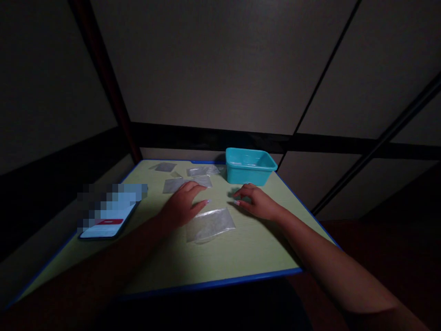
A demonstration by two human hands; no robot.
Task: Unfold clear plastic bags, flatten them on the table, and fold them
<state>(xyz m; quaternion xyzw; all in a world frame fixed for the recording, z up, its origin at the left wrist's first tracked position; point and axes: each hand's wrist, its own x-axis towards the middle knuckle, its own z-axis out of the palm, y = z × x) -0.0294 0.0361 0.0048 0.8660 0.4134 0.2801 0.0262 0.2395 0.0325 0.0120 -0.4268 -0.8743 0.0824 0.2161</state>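
Note:
My left hand (pixel 182 205) hovers or rests over the middle of the table, thumb and fingers apart, with nothing in it. Just beyond it lies a clear plastic bag (pixel 172 185), partly covered by the fingers. Another clear plastic bag (pixel 215 224) lies flat nearer to me, its far left part beside my left wrist. My right hand (pixel 254 202) is to the right of that bag, fingers bent and thumb apart, holding nothing visible. Right behind it stands a turquoise plastic basket (pixel 250 175); I cannot tell whether the fingertips touch the table.
More clear bags lie at the back, one near the basket (pixel 203 171) and one at the far left (pixel 166 167). A lit phone (pixel 115 216) lies at the table's left edge. The pale table (pixel 241 257) has a blue rim, with panelled walls (pixel 213 69) behind.

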